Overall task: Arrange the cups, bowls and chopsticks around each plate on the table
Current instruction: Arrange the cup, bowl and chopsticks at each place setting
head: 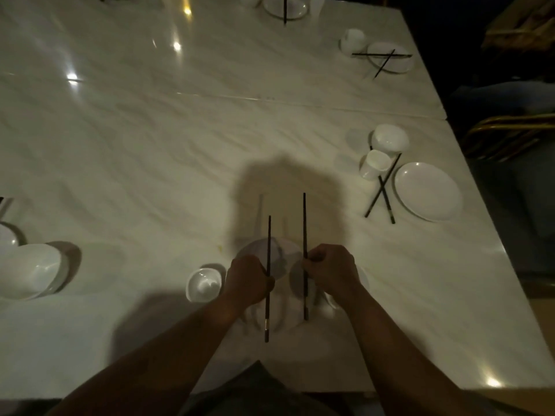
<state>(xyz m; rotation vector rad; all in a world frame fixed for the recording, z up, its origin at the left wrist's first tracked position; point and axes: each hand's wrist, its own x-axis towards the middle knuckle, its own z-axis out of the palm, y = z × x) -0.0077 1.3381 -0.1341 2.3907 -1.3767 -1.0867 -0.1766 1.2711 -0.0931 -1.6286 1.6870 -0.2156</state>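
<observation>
Black, thin and straight, the left chopstick (269,235) is in the left hand (247,280), whose fingers are curled around it near its middle. This stick has a pale band close to its near end. The right hand (330,270) pinches the right chopstick (304,220), of the same black colour, with bent fingers. The two sticks are apart and almost parallel, both pointing away from the person. They are held over the round white plate (285,246) at the near edge of the table. The right one reaches further beyond the plate than the left one. Whether they touch the plate I cannot tell.

Just left of this plate stands a small white round bowl (204,285). At the right of the plate, mostly hidden behind the right wrist, there is something white that I cannot identify. Well to the right of the plate and further away lies a second white plate (428,190), with a crossed pair of black chopsticks (380,190), a white cup (374,165) and a white deep bowl (390,139) beside it. Everything stands on the pale marble-pattern table (150,145).
</observation>
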